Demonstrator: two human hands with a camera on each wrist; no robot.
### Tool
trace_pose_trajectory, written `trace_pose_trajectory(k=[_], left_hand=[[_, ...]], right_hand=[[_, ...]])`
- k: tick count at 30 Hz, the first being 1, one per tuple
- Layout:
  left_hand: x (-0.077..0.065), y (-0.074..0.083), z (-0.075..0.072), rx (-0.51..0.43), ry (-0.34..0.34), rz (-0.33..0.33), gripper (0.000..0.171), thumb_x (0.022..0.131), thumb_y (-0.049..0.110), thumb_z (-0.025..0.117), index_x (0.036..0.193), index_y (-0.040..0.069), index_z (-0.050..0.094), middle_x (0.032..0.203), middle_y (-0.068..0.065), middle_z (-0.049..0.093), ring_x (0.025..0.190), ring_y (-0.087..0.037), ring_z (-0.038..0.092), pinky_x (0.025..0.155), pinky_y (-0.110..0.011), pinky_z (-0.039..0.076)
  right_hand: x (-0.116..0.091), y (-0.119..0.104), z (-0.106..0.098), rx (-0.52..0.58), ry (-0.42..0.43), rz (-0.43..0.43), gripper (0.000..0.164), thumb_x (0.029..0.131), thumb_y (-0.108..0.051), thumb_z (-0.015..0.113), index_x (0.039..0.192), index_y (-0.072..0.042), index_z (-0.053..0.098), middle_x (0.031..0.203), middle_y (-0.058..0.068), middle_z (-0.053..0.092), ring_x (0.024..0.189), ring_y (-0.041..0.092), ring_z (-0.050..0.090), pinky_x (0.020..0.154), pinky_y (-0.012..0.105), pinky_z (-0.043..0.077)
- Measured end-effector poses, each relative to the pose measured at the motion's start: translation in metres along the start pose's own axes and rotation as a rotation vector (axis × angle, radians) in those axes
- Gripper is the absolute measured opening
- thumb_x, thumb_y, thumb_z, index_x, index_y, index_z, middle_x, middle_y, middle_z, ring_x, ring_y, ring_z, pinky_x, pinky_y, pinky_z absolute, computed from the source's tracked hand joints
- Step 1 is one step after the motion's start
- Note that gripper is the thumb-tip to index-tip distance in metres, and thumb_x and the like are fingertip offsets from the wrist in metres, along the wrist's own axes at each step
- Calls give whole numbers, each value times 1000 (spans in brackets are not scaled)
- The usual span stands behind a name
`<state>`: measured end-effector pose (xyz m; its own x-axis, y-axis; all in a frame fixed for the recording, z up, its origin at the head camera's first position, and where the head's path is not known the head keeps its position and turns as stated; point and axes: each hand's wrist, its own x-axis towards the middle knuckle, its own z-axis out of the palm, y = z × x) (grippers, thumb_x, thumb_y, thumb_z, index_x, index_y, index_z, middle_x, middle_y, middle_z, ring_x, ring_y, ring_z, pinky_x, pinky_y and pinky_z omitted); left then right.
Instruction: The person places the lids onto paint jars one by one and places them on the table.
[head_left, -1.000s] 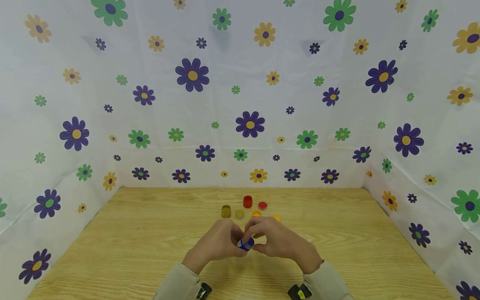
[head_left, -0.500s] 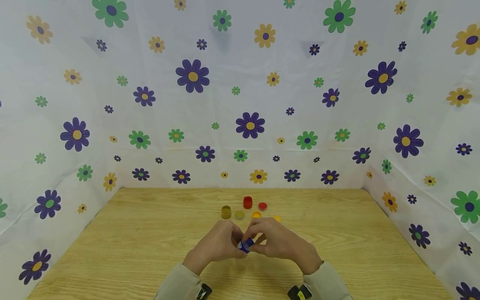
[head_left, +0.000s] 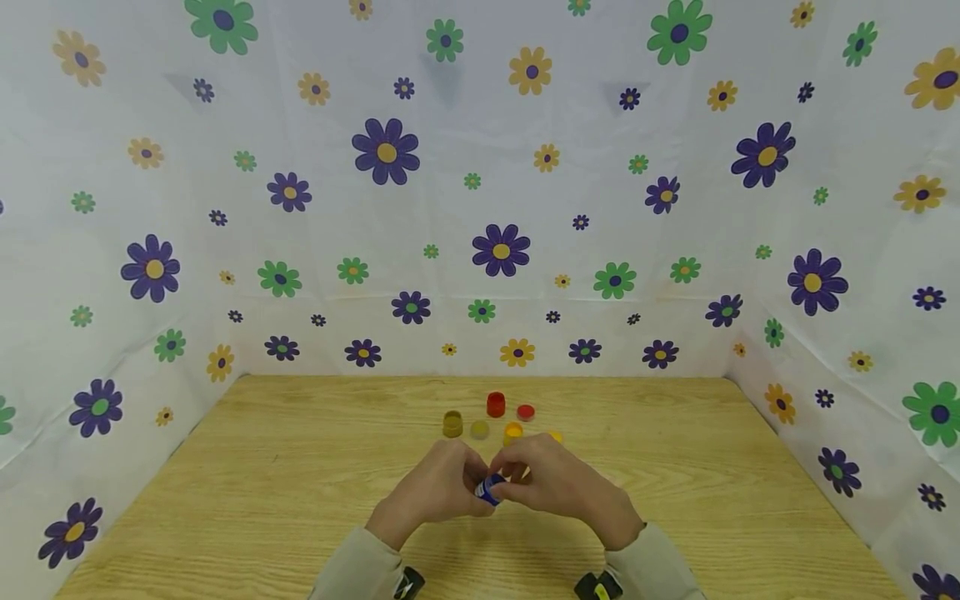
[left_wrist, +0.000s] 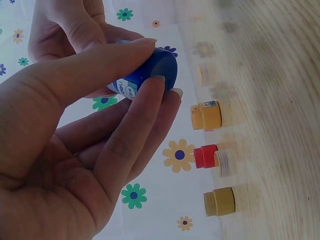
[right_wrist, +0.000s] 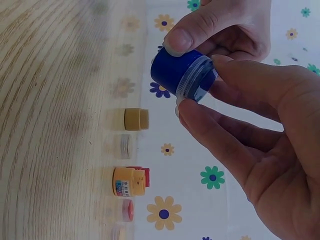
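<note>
A small blue paint jar [head_left: 487,492] is held tilted between both hands over the near part of the table. My left hand [head_left: 435,485] grips the jar's body, with the thumb on one side and fingertips on the other in the left wrist view. My right hand [head_left: 562,482] pinches the clear ridged lid [right_wrist: 194,79] between thumb and fingers. In the right wrist view the lid sits at the jar's mouth. A printed label [left_wrist: 125,88] shows on the jar's side.
Beyond the hands stand an ochre jar [head_left: 452,425], a red jar [head_left: 496,405] and a yellow-orange jar [head_left: 513,431], all without lids. Beside them lie an ochre lid [head_left: 479,430], a red lid [head_left: 525,412] and a yellow lid [head_left: 556,437]. A flowered cloth [head_left: 420,217] surrounds the wooden table [head_left: 315,467].
My right fingers and thumb have shifted round the lid, the thumb now lying farther across it. The left hand keeps its grip on the jar in nearly the same spot.
</note>
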<state>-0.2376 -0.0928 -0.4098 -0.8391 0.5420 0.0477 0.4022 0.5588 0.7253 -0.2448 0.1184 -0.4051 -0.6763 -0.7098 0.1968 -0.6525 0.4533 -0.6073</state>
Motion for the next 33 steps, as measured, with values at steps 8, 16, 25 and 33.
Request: trace_pose_trajectory(k=[8, 16, 25, 33], left_hand=[[0, 1, 0, -4, 0, -2, 19, 76, 4, 88, 93, 3, 81, 82, -6, 79, 70, -10, 71, 64, -22, 57], [-1, 0, 0, 16, 8, -7, 18, 76, 5, 88, 92, 3, 80, 82, -4, 78, 71, -9, 69, 65, -23, 57], [0, -2, 0, -8, -4, 20, 16, 77, 7, 88, 90, 6, 80, 82, -4, 79, 71, -8, 71, 65, -21, 57], [1, -2, 1, -7, -1, 17, 16, 76, 7, 88, 90, 5, 80, 82, -4, 79, 70, -8, 71, 64, -21, 57]], right_hand=[[-1, 1, 0, -13, -3, -2, 16, 95, -17, 75, 108, -9, 76, 97, 4, 77, 81, 3, 69, 70, 14, 56], [-5, 3, -6, 13, -8, -39, 23, 88, -6, 81, 109, -9, 73, 110, 5, 72, 101, 23, 71, 79, 22, 60], [-3, 1, -4, 60, -49, -82, 21, 86, 6, 77, 100, -9, 74, 115, 7, 66, 110, 20, 68, 90, 31, 61], [-3, 1, -3, 31, -48, -92, 17, 88, 3, 77, 101, -8, 76, 112, 7, 67, 105, 17, 69, 87, 30, 62]])
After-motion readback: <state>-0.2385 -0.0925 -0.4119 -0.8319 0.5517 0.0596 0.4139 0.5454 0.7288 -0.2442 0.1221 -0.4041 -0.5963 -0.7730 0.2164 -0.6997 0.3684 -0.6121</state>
